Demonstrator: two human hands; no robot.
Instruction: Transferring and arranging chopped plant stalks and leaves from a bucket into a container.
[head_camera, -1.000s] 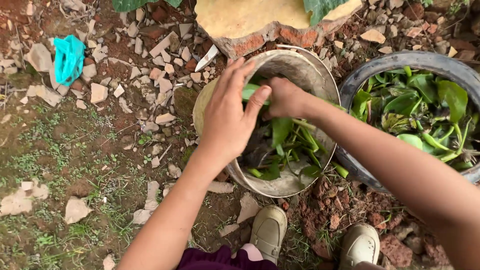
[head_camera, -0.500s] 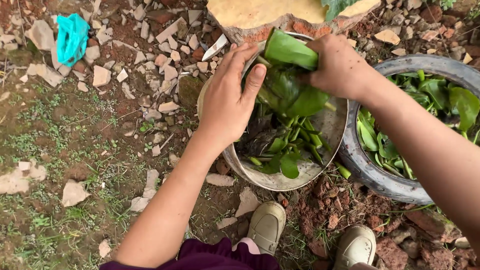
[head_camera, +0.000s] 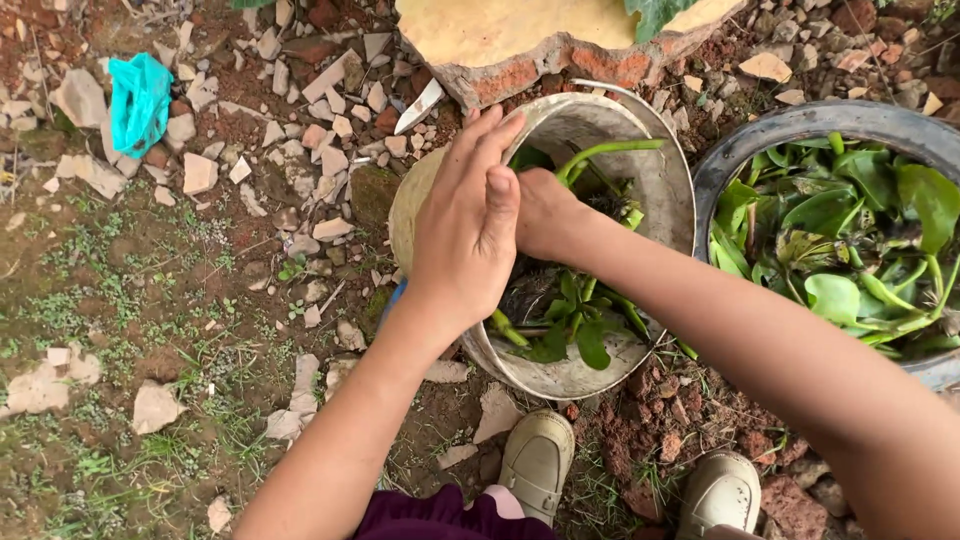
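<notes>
A pale, dirty bucket lies tilted on the ground with green leafy plants and stems inside. My left hand rests flat on the bucket's near rim, fingers together, bracing it. My right hand reaches into the bucket and is closed around a bunch of the green stems, one long stem curving up past it. Just to the right stands a dark round tub filled with more green leaves.
A broken brick-and-plaster slab lies behind the bucket. Stone chips and a turquoise plastic bag lie on the red soil at left. A white shard sits near the slab. My two shoes stand below the bucket.
My right hand, which had lifted a leafy bunch up near the slab, has gone back down into the bucket and grips stems there. My left hand stayed on the rim.
</notes>
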